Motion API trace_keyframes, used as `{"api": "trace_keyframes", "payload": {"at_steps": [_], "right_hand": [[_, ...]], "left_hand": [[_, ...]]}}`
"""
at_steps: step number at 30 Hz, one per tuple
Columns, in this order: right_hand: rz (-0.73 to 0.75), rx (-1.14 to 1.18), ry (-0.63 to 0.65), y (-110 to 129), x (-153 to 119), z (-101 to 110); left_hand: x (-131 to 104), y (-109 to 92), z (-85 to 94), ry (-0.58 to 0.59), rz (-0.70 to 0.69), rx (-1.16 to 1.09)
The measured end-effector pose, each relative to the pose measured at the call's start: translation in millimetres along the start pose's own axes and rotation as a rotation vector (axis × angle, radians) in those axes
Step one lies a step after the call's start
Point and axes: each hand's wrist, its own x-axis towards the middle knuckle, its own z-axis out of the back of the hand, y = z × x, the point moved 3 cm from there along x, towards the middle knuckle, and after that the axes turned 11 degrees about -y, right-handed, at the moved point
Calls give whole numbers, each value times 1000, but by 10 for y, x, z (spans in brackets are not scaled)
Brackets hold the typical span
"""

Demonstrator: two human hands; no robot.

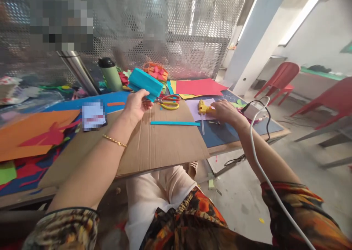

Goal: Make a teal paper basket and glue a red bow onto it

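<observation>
Cluttered table [233,134], scissors [162,104] beside left hand's [137,106] blue paper [145,83], cable [252,145] crossing right forearm [271,162]

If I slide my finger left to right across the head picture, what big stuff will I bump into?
Orange paper, green bottle, folded blue paper in the left hand, yellow glue gun with the right hand at its handle, red chairs.

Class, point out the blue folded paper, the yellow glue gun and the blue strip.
Blue folded paper [146,83]: head view, middle of its broad face.
Yellow glue gun [204,107]: head view, on its body.
Blue strip [175,123]: head view, halfway along its length.
</observation>
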Motion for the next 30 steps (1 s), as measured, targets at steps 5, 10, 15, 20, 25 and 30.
{"api": "trace_keyframes", "payload": {"at_steps": [5,10,15,20,25,30], "right_hand": [[-42,-6,31,77,111,-133],[35,20,-47,-26,107,-258],[-9,318,-278,-91,167,-186],[-39,710,-385,68,113,266],[122,994,-322,449,83,627],[282,1066,-236,849,100,756]], "left_hand": [[-48,-19,-12,60,16,20],[-118,-30,-2,43,50,33],[-122,-17,-3,40,66,19],[-108,-4,5,34,71,11],[-116,-1,22,-10,62,-22],[-139,-20,14,0,73,-29]]}}
